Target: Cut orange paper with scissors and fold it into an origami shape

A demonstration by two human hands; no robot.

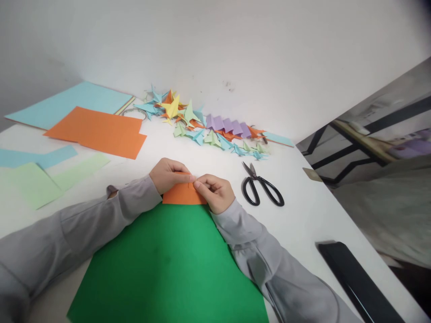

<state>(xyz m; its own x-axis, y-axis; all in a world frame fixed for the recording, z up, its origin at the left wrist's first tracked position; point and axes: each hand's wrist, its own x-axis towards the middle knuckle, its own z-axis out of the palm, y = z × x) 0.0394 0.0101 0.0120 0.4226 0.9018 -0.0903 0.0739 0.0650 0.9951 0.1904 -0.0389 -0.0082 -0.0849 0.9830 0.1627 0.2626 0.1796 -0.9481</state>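
A small orange piece of paper (180, 196) lies at the far end of a large green sheet (161, 264). My left hand (170, 174) pinches its upper edge between thumb and fingers. Right beside it, my right hand (216, 190) pinches the same paper near its upper right corner, so the two thumbs almost meet. A short dark mark or crease shows on the orange paper just below the thumbs. My hands hide its upper edge and right side. Black-handled scissors (257, 184) lie partly spread to the right of my right hand.
Folded paper stars and cranes (172, 106) and purple pleated paper (229, 125) line the wall. At left are orange sheets (97, 130), a light blue sheet (70, 105), blue strips (59, 157) and green pieces (33, 181). A long black object (357, 278) lies near the table's right edge.
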